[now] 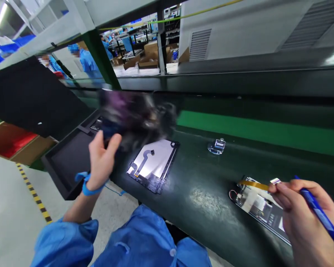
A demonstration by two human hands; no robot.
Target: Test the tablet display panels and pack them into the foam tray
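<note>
Dark panel [133, 118], blurred by motion, sits pinched in my left hand [101, 161], thumb on its near edge, above the desk [206, 200]. Just right of that grip lies a silver backplate [154, 163]. My right hand [306, 215] closes its grip around a blue pen [320, 213]; its fingertips touch an orange flex cable [254, 184] on a second board [260, 207]. A small clicker [217, 145] stands between both hands, farther off.

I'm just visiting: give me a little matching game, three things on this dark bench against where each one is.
Things:
1. blue pen
2. small metal counter
3. silver panel

Places:
A. lying flat on the bench between the two hands
B. held in the right hand
C. standing alone near the green strip

Pairs: 1-B, 2-C, 3-A
</note>
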